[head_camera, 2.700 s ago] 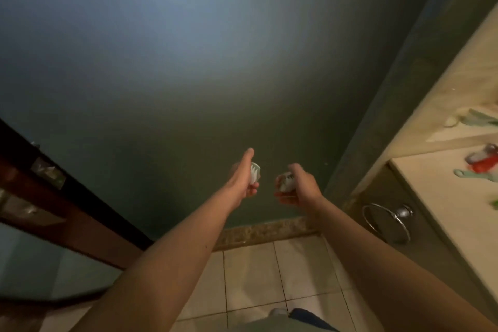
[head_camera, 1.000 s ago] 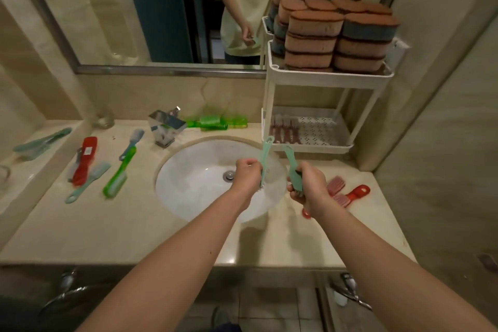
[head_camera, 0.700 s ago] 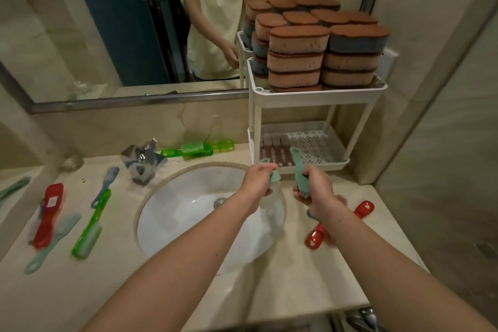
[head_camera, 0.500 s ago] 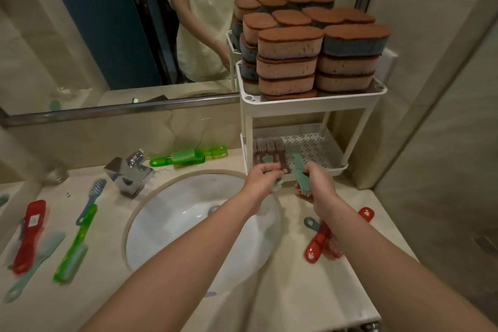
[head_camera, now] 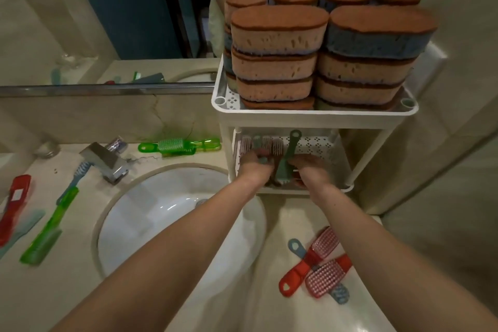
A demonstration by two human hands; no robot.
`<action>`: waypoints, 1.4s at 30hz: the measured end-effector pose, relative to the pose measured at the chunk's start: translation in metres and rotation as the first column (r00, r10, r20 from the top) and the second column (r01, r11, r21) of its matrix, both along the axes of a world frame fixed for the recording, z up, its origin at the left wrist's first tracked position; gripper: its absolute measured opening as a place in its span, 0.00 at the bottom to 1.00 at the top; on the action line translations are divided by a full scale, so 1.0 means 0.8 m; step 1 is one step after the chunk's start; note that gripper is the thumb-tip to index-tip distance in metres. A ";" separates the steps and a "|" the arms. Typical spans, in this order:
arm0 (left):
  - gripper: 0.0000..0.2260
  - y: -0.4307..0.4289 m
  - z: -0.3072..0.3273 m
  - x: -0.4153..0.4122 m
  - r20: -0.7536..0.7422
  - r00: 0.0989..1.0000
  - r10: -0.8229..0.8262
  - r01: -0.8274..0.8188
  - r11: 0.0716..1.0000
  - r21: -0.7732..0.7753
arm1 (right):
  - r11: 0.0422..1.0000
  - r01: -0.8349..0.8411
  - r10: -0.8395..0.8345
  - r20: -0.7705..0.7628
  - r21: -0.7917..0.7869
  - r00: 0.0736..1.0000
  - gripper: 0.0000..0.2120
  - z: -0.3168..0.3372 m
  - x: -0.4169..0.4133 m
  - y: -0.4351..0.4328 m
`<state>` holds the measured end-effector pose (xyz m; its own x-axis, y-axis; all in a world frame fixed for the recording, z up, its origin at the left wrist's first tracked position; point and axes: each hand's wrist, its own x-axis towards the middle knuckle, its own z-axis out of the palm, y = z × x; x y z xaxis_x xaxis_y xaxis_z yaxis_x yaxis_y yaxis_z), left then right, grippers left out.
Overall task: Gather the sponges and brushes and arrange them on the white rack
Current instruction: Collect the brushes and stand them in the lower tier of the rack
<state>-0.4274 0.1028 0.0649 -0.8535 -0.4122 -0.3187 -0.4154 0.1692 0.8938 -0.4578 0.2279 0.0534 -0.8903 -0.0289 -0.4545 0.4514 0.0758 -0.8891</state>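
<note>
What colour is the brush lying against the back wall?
The brush is bright green; head view.

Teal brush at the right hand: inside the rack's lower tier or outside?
Inside: the teal brush is within the white rack's lower tier, handle toward the back, right hand beside it.

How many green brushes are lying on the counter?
2: one green brush behind the tap, one left of the sink; the first may hide another.

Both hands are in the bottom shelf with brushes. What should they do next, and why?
Probably lay both down beside the row of brushes and let go. The left hand grips one teal brush, the right hand the taller teal brush, both inside the lower shelf of the white rack.
</note>
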 end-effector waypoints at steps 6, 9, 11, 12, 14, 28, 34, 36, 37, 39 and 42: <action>0.12 -0.002 -0.023 -0.030 0.070 0.995 0.065 -0.042 0.957 -0.287 | 0.988 -0.132 0.131 0.024 0.082 0.991 0.05 -0.023 -0.039 -0.015; 0.12 -0.001 -0.035 -0.036 0.119 0.990 0.070 -0.018 0.919 -0.394 | 0.958 -0.233 0.239 -0.015 0.167 0.971 0.08 -0.034 -0.049 -0.022; 0.11 -0.001 -0.041 -0.036 0.139 0.988 0.066 0.007 0.883 -0.470 | 0.934 -0.295 0.305 -0.022 0.203 0.952 0.10 -0.040 -0.054 -0.028; 0.12 -0.002 -0.043 -0.035 0.146 0.987 0.064 0.017 0.866 -0.499 | 0.922 -0.321 0.332 -0.019 0.218 0.943 0.10 -0.042 -0.055 -0.032; 0.13 -0.003 -0.045 -0.034 0.163 0.984 0.066 0.031 0.847 -0.531 | 0.884 -0.378 0.402 -0.033 0.276 0.915 0.09 -0.046 -0.058 -0.040; 0.32 -0.001 -0.053 -0.023 0.307 0.950 -0.050 0.271 0.620 -0.737 | 0.803 -0.442 0.515 -0.092 0.399 0.852 0.08 -0.062 -0.058 -0.064; 0.32 -0.003 -0.060 0.010 0.302 0.924 -0.235 0.382 0.545 -0.747 | 0.849 -0.389 0.452 -0.109 0.357 0.886 0.06 -0.068 -0.059 -0.064; 0.32 -0.005 -0.059 0.015 0.330 0.907 -0.261 0.421 0.553 -0.719 | 0.859 -0.386 0.443 -0.111 0.335 0.890 0.05 -0.068 -0.058 -0.064; 0.33 -0.006 -0.058 0.016 0.344 0.900 -0.268 0.436 0.556 -0.708 | 0.864 -0.385 0.438 -0.110 0.324 0.892 0.04 -0.069 -0.058 -0.065; 0.34 -0.007 -0.056 0.015 0.359 0.890 -0.281 0.455 0.585 -0.671 | 0.870 -0.378 0.430 -0.112 0.317 0.896 0.04 -0.068 -0.056 -0.066; 0.36 -0.007 -0.050 0.010 0.371 0.883 -0.286 0.461 0.673 -0.578 | 0.858 -0.384 0.443 -0.112 0.342 0.889 0.05 -0.062 -0.053 -0.065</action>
<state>-0.4194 0.0972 0.0251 -0.9172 -0.2506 -0.3098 -0.3643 0.8423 0.3973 -0.5003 0.1757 0.0035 -0.8932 -0.3007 -0.3343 0.1524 0.4970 -0.8543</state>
